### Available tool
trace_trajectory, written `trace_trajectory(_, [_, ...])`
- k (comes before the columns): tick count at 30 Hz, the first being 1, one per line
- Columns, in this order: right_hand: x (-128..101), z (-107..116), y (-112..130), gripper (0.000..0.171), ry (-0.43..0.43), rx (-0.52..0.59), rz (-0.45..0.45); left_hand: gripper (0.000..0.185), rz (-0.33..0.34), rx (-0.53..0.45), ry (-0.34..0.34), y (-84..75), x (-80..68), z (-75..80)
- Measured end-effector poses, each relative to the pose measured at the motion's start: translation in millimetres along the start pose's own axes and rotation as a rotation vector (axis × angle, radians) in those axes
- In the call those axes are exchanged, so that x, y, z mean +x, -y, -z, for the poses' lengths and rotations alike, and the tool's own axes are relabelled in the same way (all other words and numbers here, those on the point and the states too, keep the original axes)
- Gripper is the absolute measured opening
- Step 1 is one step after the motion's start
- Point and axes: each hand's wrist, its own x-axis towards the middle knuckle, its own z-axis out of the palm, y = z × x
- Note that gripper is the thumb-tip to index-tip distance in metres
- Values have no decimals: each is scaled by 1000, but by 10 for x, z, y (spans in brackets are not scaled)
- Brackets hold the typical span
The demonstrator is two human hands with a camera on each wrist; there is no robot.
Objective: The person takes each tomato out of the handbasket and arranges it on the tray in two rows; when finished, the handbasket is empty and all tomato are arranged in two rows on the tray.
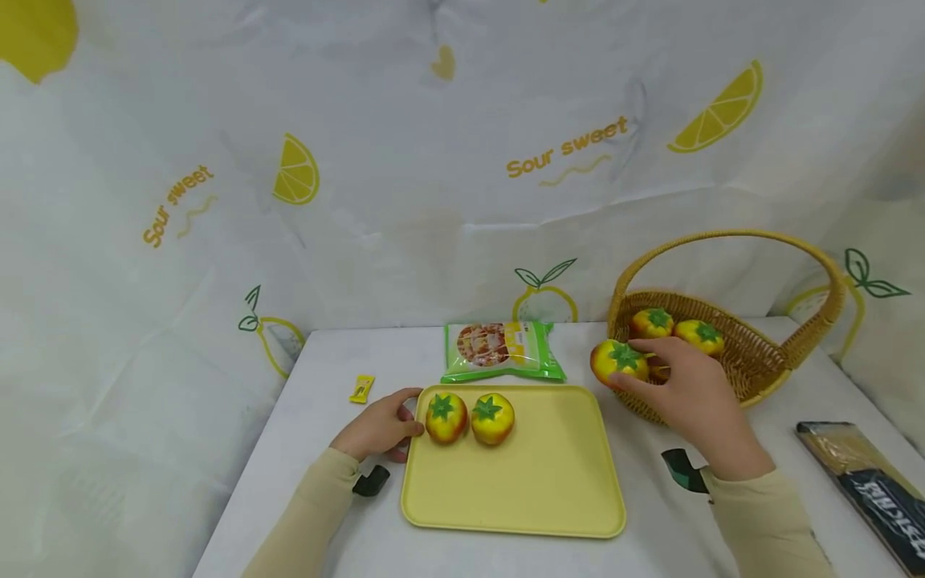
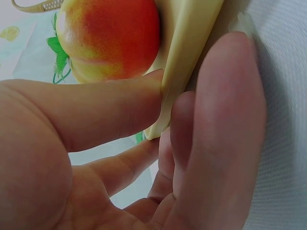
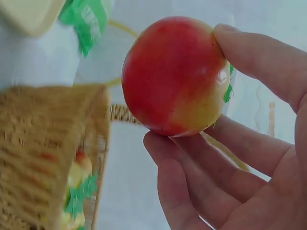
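My right hand [image 1: 690, 389] holds a round yellow-red fruit with a green star-shaped leaf cap [image 1: 619, 363] at the left rim of a wicker basket [image 1: 776, 377]. Thumb and fingertips pinch it from opposite sides in the right wrist view, where its red underside [image 3: 175, 79] shows. More fruits of the same kind [image 1: 699, 335] lie inside the basket. At the left edge of a yellow tray [image 1: 535, 474], my left hand [image 1: 379, 425] grips the rim, thumb on top and fingers below. Two such fruits, a left one [image 1: 446, 419] and a right one [image 1: 493, 419], sit in the tray's upper left.
Behind the tray lies a green food packet [image 1: 499, 352]. A small yellow wrapped packet [image 1: 362, 389] is left of the tray. On the right side of the white table [image 1: 289, 449] rests a dark and tan package [image 1: 867, 482]. The basket's tall handle [image 1: 730, 234] arches over it.
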Motion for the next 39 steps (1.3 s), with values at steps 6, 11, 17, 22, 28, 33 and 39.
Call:
trace_trajectory(6, [-4,-129,160,74,54,19,62,63,-1,7,9,37,51,15])
trace_trajectory(11, [-3,-265,259,61,102,36,107,65,-14,6,22,66,68,19])
trace_trajectory(17, [-9,-440,330,60,176,85,112,65,-11,4,27,72,73,14])
trace_trajectory(22, [0,-569,358,59,207,76,128,64,-1,9,22,64,69,15])
trace_trajectory(28, [17,-695,359,57,229,54,159,65,6,11,17,59,54,22])
trace_trajectory(33, [13,-766,351,55,232,47,170,65,3,11,19,42,33,25])
trace_trajectory(39, [3,-809,340,55,235,30,176,65,-17,6,15,24,18,22])
